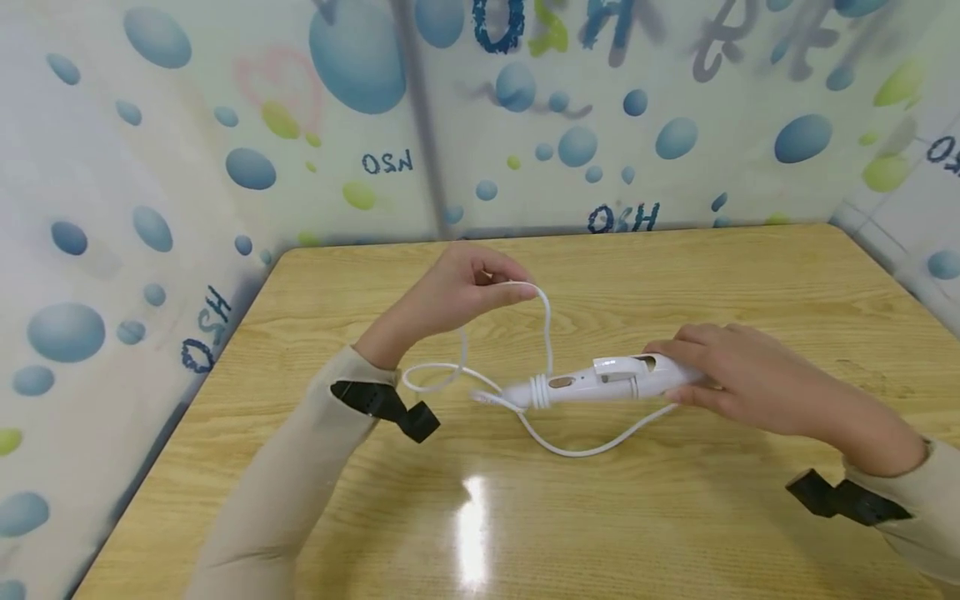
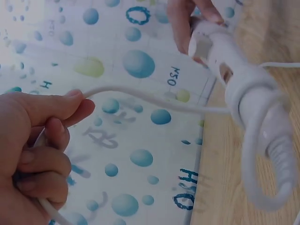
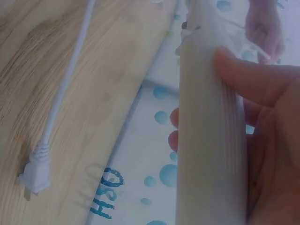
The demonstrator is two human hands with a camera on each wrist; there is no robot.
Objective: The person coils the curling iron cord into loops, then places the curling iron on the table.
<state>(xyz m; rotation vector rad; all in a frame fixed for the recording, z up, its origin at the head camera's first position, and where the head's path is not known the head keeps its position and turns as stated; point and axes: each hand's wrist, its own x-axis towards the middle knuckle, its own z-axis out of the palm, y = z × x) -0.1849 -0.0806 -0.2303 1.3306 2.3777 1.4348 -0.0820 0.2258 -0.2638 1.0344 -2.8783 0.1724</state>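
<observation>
Gripping a white handheld device (image 1: pixel 596 387) by its thick barrel end with the right hand (image 1: pixel 742 382), with fingers wrapped over the far side and the thumb along the near side. Keeping it roughly level over the wooden surface (image 1: pixel 660 525), to the right of the middle, with its narrow ribbed end pointing left. Perhaps resting on the surface, perhaps lifted slightly; hard to tell from the head view.

Pinching a white cord (image 1: pixel 547 329) between the thumb and forefinger of the left hand (image 1: pixel 459 292), with the other fingers curled in toward the palm. Running from the left thumb in a tall arch down to the coils (image 1: pixel 540 392) wound round the device, just left of a small gold-coloured panel (image 1: pixel 561 382). Fitted also with a white clip (image 1: pixel 618 367) on the upper side, to the right of that panel.

Trailing below the left hand in a loose loop, then bending widely along the near side of the device toward the right hand. Showing in the right wrist view with a white plug (image 3: pixel 36 174) lying on the surface.

Backed by a pale wall (image 1: pixel 300 179) with blue and green drops.
</observation>
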